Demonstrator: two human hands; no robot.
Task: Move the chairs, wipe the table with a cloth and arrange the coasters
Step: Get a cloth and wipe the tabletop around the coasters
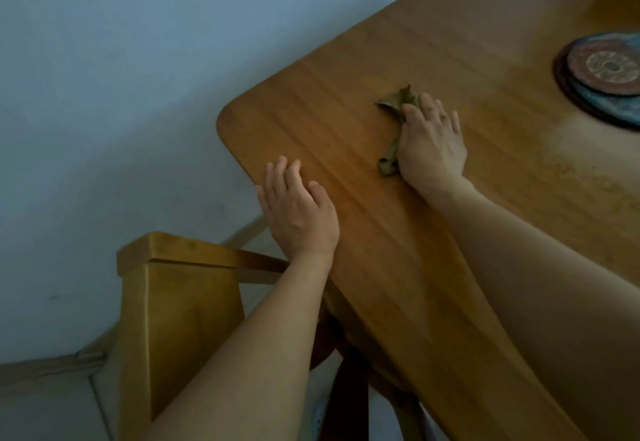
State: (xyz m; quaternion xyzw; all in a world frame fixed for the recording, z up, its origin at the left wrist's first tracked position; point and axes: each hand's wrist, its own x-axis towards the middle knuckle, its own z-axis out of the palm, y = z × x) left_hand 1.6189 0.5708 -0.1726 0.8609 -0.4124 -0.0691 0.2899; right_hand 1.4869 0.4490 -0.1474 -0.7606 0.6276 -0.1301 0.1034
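The left hand [298,212] rests flat, holding nothing, at the table [346,94] edge near its corner, while the right hand [431,144], gripping the bunched cloth [400,98] further in, should wipe in overlapping strokes.

cloth [393,109] mostly hidden under right hand [431,144]; coasters [602,77] cropped by the edge.

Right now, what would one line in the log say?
step: wiping table | right hand: holds cloth on table near corner | left hand: flat on table edge | coasters: stacked on table | chair: beside table
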